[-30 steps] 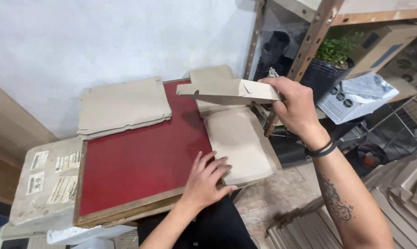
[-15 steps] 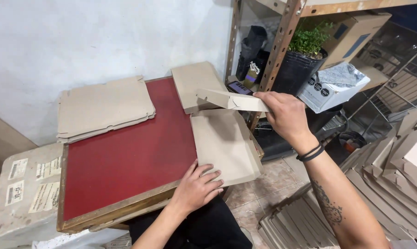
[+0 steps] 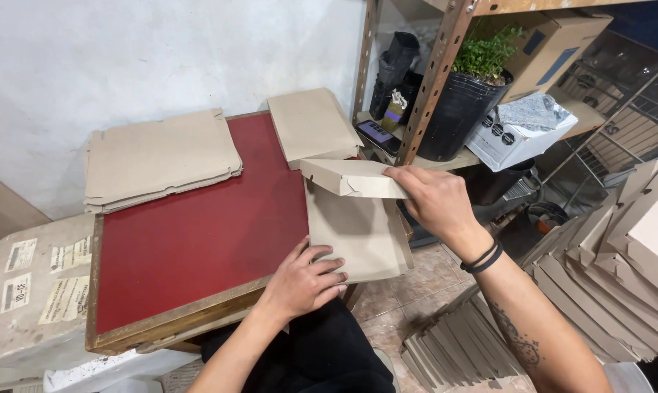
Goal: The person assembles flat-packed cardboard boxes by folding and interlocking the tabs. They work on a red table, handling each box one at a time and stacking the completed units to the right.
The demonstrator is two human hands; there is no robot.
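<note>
My right hand (image 3: 434, 200) grips a folded flap of a brown cardboard box blank (image 3: 358, 225), lifting that flap over the flat sheet at the right edge of the red-topped table (image 3: 190, 233). My left hand (image 3: 303, 280) lies flat with fingers spread on the near corner of the same sheet, at the table's front edge. A stack of flat cardboard blanks (image 3: 158, 156) rests on the table's far left corner. Another flat blank (image 3: 310, 124) lies at the far right corner.
A metal shelf upright (image 3: 434, 65) stands right of the table, with a black pot holding a green plant (image 3: 467, 94) and a cardboard box (image 3: 547, 44). Stacks of cardboard sheets (image 3: 605, 276) lean at the right. A taped bundle (image 3: 34, 291) sits left of the table.
My right hand has lowered the folded flap toward the sheet. My left hand has stayed pressed on the sheet's near corner. The view has shifted leftward.
</note>
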